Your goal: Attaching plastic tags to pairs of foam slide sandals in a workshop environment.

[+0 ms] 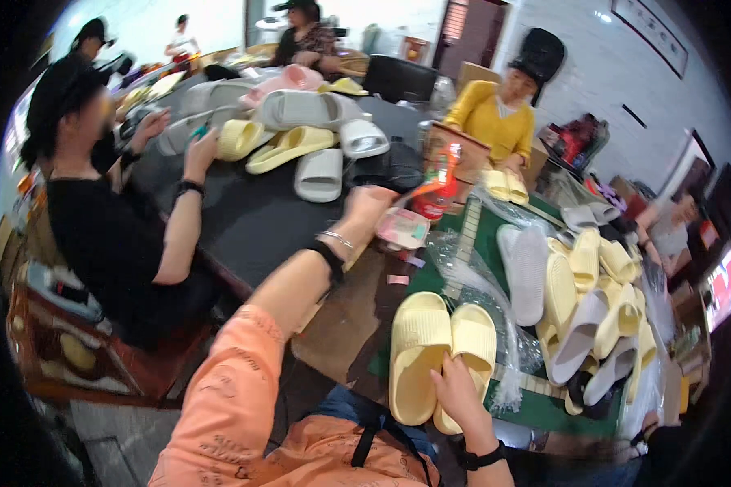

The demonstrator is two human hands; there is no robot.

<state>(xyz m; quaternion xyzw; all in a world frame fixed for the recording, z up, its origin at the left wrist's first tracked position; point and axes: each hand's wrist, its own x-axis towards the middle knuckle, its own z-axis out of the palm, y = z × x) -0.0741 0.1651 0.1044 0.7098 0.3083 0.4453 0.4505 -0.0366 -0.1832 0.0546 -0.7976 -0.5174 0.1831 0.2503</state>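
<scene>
A pair of pale yellow slide slippers (421,357) hangs upright side by side in front of me, at the green table's near edge. My right hand (460,394) is closed on them where their inner edges meet, thumb over the footbed. My left hand (367,213) reaches forward to a dark object (388,172) on the black table. Its fingers are blurred and partly hidden, so what they hold, if anything, cannot be made out. Just right of it are a red bottle (440,185) and a small clear tub with a pink label (403,229).
Grey and yellow slippers (581,312) are heaped on the green table (430,272) at right, beside crumpled clear plastic (503,357). More slippers (300,109) are piled on the black table (235,219). A person in black (105,219) sits left; another in yellow (495,114) is opposite.
</scene>
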